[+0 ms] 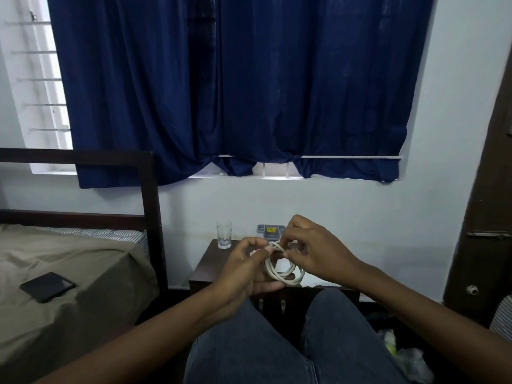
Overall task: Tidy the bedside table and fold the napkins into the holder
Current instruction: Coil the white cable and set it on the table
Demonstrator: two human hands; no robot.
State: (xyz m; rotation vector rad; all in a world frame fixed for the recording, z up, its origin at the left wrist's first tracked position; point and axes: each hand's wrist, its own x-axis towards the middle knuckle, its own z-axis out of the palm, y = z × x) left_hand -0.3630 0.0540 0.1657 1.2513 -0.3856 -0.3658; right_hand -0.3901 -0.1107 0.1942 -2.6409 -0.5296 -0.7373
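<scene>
A white cable (pixel 282 270) is coiled into a few loops and hangs between both my hands, above the dark bedside table (pixel 206 261). My left hand (pixel 246 268) pinches the top of the coil from the left. My right hand (pixel 310 249) grips the coil's upper right with thumb and fingers. A clear drinking glass (pixel 224 234) stands upright at the table's back left. A grey holder (pixel 270 230) with a yellow label sits against the wall at the back, partly hidden by my right hand. No napkins are visible.
A bed with a tan sheet (pixel 69 286) lies to the left, with a black phone (pixel 47 286) on it and a dark headboard (pixel 151 217) beside the table. Blue curtains (pixel 235 92) hang above. My jeans-clad knees (pixel 277 342) are below; a dark door (pixel 484 217) stands at right.
</scene>
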